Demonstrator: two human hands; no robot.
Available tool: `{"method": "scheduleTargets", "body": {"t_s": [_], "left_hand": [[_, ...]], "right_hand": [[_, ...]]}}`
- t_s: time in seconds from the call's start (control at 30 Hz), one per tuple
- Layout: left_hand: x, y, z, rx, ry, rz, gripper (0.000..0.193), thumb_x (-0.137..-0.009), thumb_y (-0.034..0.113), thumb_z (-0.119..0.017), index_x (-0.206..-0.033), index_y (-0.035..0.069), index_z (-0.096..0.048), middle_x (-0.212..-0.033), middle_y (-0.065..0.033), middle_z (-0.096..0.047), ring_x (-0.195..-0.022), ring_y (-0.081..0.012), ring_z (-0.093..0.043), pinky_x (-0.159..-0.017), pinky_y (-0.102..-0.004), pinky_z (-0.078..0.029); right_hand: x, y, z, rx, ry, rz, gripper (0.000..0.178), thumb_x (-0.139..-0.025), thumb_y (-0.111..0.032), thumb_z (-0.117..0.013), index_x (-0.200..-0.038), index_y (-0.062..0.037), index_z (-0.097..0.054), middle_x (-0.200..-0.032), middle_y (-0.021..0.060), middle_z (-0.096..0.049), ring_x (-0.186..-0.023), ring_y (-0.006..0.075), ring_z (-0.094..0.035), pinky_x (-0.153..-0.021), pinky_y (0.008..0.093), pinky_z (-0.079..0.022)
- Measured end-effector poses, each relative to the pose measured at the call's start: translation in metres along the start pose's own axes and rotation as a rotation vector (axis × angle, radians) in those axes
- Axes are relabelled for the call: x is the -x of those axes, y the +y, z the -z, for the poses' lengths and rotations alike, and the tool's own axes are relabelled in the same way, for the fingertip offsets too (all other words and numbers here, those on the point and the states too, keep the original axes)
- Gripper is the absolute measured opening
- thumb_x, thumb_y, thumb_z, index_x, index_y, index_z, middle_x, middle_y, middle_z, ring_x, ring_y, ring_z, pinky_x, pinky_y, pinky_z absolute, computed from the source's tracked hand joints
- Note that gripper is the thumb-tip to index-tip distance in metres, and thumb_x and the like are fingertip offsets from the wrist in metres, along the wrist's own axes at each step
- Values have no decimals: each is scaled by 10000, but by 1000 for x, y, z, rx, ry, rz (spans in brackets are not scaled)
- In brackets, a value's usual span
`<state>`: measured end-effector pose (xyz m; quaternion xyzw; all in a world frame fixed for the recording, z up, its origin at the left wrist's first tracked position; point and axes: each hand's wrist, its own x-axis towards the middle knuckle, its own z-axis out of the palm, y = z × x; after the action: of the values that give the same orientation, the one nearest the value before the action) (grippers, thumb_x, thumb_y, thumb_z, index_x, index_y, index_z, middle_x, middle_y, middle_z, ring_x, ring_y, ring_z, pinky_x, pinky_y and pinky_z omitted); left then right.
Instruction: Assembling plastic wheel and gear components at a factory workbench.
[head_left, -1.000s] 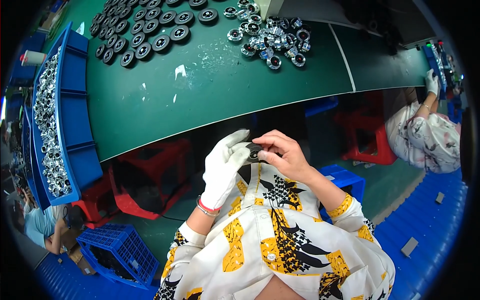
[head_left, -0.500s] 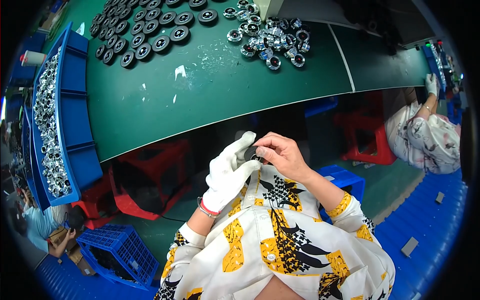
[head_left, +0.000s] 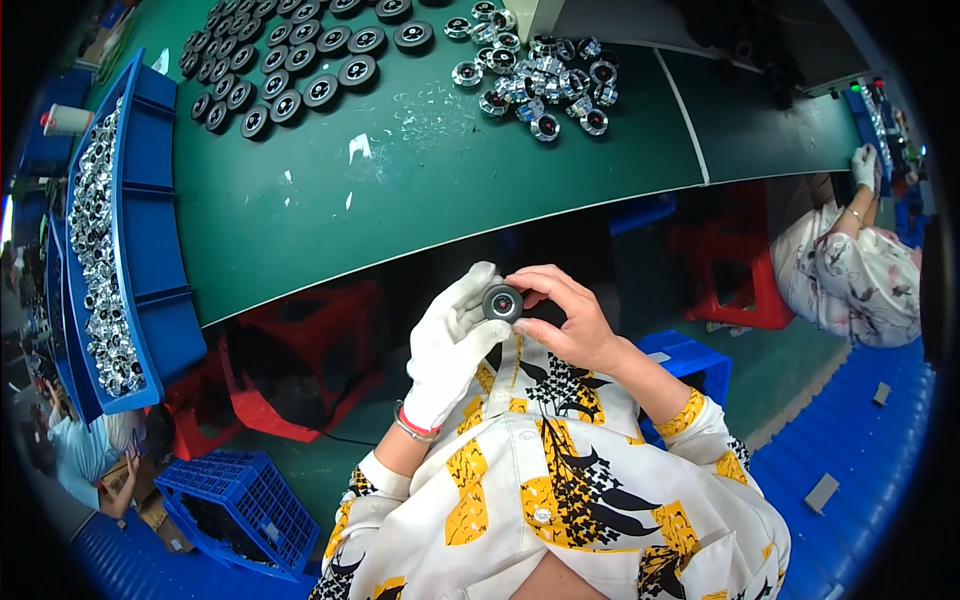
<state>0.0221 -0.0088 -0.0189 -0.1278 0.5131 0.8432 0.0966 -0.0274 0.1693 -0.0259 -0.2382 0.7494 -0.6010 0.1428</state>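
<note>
The wheel (head_left: 502, 304) is black (reddish at its centre), the tabletop (head_left: 300, 225) green.

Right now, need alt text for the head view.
A gloved left hand and bare right hand hold a small black wheel before the person's patterned shirt. Beyond, a green table bears many other black wheels and a pile of shiny silver hubs, with a blue bin of silver parts at left.

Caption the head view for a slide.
A white-gloved left hand and bare right hand hold a round, black, silver-ringed wheel before a long green table.
</note>
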Motion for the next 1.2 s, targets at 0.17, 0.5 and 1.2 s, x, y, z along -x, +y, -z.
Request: {"method": "scheduleTargets", "body": {"t_s": [0.17, 0.5, 1.2], "left_hand": [[1, -1, -1, -13, 13, -11, 622, -778, -103, -629, -1347, -71, -380, -1307, -208, -488, -1191, -264, -516, -978, -347, -450], [-3, 4, -1, 215, 169, 167, 424, -870, 56, -573, -1251, -96, -466, -1138, -184, -583, -997, -217, -618, -799, -330, -569], [-8, -11, 15, 354, 136, 166, 369, -866, 64, -583, -1202, -62, -496, -1073, -141, -613, -903, -184, -647, -744, -308, -584]], "right_hand": [[1, 1, 0, -35, -9, -35, 460, -741, 19, -677, -1183, -3, -551, -1161, 142, -549, -983, 210, -583, -802, 290, -514], [0, 4, -4, -9, -15, -20, 453, -744, 30, -665, -1181, 0, -550, -1159, 143, -550, -976, 206, -584, -783, 285, -517], [-16, -4, -13, 70, -73, 28, 516, -706, -37, -743, -1185, -29, -552, -1162, 132, -534, -987, 232, -570, -777, 305, -507]]}}
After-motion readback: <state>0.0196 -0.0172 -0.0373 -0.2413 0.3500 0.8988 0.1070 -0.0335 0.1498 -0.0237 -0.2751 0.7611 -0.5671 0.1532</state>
